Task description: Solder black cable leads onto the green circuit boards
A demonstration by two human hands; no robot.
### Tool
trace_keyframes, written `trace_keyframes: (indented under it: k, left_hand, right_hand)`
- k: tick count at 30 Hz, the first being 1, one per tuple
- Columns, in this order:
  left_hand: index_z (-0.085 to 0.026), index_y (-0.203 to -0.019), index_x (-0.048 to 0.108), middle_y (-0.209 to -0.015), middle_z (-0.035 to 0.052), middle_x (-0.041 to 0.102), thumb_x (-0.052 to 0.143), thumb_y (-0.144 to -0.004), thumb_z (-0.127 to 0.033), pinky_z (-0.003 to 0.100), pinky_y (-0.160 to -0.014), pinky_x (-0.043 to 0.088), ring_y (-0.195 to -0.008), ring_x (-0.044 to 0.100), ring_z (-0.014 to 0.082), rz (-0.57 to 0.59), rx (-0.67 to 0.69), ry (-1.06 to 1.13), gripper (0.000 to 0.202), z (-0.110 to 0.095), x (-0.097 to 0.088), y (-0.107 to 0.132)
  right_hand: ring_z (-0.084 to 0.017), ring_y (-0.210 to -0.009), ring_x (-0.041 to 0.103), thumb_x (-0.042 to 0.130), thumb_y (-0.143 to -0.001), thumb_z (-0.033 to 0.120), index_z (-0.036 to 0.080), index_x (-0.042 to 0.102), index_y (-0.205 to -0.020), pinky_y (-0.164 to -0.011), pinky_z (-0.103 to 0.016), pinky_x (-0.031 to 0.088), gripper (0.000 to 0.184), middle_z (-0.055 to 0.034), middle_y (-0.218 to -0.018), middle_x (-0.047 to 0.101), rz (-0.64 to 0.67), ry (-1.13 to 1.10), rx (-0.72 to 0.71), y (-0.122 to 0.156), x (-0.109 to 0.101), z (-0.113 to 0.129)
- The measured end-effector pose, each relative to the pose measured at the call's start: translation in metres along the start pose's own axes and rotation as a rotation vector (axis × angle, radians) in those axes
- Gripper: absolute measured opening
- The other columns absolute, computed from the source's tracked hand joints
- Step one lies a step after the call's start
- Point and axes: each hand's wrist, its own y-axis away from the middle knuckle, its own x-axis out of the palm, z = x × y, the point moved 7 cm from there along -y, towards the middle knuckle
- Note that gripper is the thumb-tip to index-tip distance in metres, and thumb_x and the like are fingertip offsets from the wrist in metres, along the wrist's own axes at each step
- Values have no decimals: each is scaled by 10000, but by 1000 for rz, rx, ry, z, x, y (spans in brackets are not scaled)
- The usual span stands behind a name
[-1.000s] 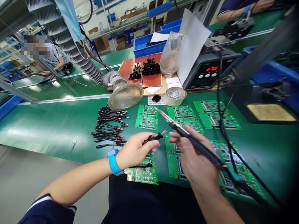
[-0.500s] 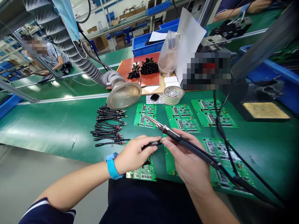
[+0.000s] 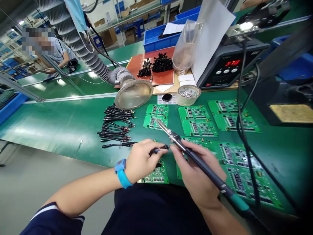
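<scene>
My left hand [image 3: 141,160], with a blue wristband, pinches a short black cable [image 3: 159,149] above a green circuit board [image 3: 156,173] at the table's near edge. My right hand [image 3: 195,169] is closed around a black soldering iron [image 3: 193,155]; its metal tip points up and left over the boards. The fingertips of both hands meet at the cable's end. A pile of similar black cables [image 3: 116,125] lies to the left on the green table [image 3: 61,124].
Several green circuit boards [image 3: 198,120] lie across the table. A fume extractor hood [image 3: 134,94] on a ribbed hose hangs over the cables. Behind are a solder tin [image 3: 188,94], a soldering station [image 3: 227,67], a red mat [image 3: 158,65] with black parts, blue bins. A person sits far left.
Both hands have dropped lower toward the near board and come together. The iron's tip has swung left and down. The view has tilted slightly.
</scene>
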Motion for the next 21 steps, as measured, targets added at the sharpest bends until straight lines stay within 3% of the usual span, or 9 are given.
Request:
trace_keyframes:
  k: [3,6,8,10,12,15,17,21]
  left_hand:
    - [-179,-829,673,-677,10,625,585,-799,-281,230,-579,453,-601,567,122,-102,-158,141,137,10,-3,0]
    - [-181,-799,674,-642,-3,623,570,-808,-310,225,-532,450,-539,564,113,-83,-275,221,166,18,0,-1]
    - [-187,-791,669,-662,-3,639,558,-817,-317,229,-556,463,-567,581,121,-83,-265,187,173,16,-3,-2]
    - [-194,-828,658,-743,4,667,555,-822,-294,239,-627,480,-662,607,137,-83,-185,78,144,10,-9,-1]
    - [-190,-912,629,-851,16,677,538,-829,-229,265,-713,485,-768,612,157,-8,-66,-92,130,1,-7,4]
    - [-162,-950,582,-1114,64,606,493,-823,-140,320,-708,492,-791,590,177,274,180,-416,156,-9,16,25]
    - [-157,-876,572,-1252,76,507,473,-831,-142,321,-625,489,-759,564,178,453,342,-580,110,-9,36,45]
    - [-170,-814,558,-1307,34,456,427,-874,-184,288,-588,468,-766,524,165,593,484,-645,145,1,46,65]
  right_hand:
    - [-133,-746,616,688,-645,224,188,598,-882,-692,-255,529,256,-23,-834,635,-159,-83,139,6,2,-8]
    - [-157,-764,620,685,-645,233,156,587,-886,-718,-302,534,271,-57,-860,630,-187,-168,231,13,12,-12]
    - [-167,-786,621,681,-650,236,148,579,-903,-737,-324,533,287,-66,-876,629,-198,-183,249,16,15,-13]
    - [-173,-781,626,683,-649,239,154,575,-917,-722,-330,538,301,-63,-871,635,-213,-198,263,17,12,-16]
    - [-181,-757,629,696,-634,255,159,583,-915,-689,-334,543,318,-61,-852,640,-239,-191,274,17,1,-21]
    - [-216,-750,628,727,-586,310,159,603,-910,-697,-384,533,379,-84,-851,641,-296,-30,301,14,-29,-36]
    - [-241,-743,630,730,-578,329,170,610,-926,-730,-433,518,401,-95,-839,645,-252,73,337,11,-46,-50]
    - [-222,-646,629,706,-618,254,219,610,-959,-635,-379,538,356,-71,-756,646,-105,37,364,9,-61,-72]
